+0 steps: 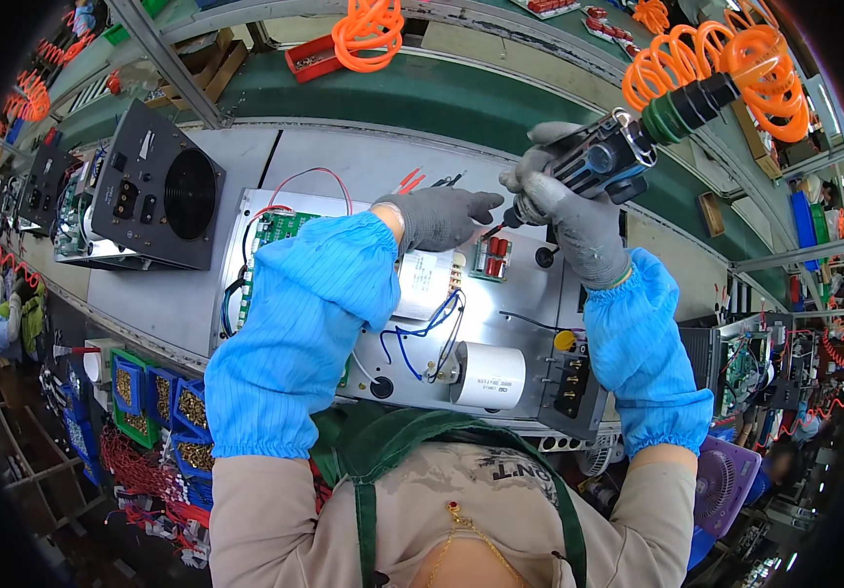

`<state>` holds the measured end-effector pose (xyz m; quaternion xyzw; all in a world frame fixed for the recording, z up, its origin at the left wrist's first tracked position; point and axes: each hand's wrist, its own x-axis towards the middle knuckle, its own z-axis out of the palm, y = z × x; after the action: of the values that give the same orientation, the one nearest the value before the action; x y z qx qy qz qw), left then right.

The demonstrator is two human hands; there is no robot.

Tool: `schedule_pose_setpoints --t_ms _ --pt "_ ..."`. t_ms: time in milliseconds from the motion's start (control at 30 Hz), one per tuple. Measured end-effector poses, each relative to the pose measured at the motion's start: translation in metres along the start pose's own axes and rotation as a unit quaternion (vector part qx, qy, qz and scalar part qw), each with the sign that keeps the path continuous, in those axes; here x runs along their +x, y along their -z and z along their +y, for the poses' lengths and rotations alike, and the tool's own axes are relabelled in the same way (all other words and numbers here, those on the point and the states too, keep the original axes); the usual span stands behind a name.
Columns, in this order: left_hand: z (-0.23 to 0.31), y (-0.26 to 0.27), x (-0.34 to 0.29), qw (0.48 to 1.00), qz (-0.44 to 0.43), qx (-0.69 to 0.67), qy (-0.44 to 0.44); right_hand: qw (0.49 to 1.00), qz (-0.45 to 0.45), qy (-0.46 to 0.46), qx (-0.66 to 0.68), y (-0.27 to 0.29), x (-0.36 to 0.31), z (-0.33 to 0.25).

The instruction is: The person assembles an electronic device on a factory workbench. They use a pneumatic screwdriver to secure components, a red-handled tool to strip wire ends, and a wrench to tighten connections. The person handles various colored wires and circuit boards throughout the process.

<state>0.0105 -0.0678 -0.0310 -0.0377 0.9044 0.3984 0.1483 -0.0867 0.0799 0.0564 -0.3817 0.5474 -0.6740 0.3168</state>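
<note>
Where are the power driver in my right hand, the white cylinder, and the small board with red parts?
Power driver (598, 159): head view, on the middle of its body.
White cylinder (488, 376): head view, on its curved side.
Small board with red parts (497, 260): head view, on its red parts.

Grey workbench (143, 304), metal chassis (544, 318), black unit (152, 181)

- A power screwdriver (603, 157), grey and dark-bodied with a green-and-black rear end, slants above the bench, its nose pointing lower left; whether the bit touches anything is unclear.
- A small circuit board (491, 260) with red components lies just below that nose, on a silvery metal plate (534, 328).
</note>
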Motion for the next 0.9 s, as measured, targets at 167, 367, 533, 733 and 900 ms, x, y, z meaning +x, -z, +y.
schedule_pose_setpoints --t_ms 167,367,533,733,900 --pt "0.011 0.004 -0.008 0.999 0.013 0.023 0.037 1.000 0.010 -0.004 -0.025 -0.007 -0.002 -0.003" --pt "0.021 0.004 -0.016 0.997 0.037 0.050 0.056 0.998 0.001 0.040 0.056 -0.007 -0.015 -0.015" --pt "0.003 0.004 -0.009 0.990 0.055 0.125 0.029 0.970 0.027 0.123 0.207 0.029 -0.102 -0.086" --pt "-0.004 0.000 -0.009 0.982 0.156 0.109 0.004 0.985 0.145 -0.047 0.076 0.106 -0.288 -0.080" --pt "0.027 0.003 -0.019 0.971 0.234 0.049 0.009 0.860 0.361 -0.357 0.052 0.105 -0.387 0.068"
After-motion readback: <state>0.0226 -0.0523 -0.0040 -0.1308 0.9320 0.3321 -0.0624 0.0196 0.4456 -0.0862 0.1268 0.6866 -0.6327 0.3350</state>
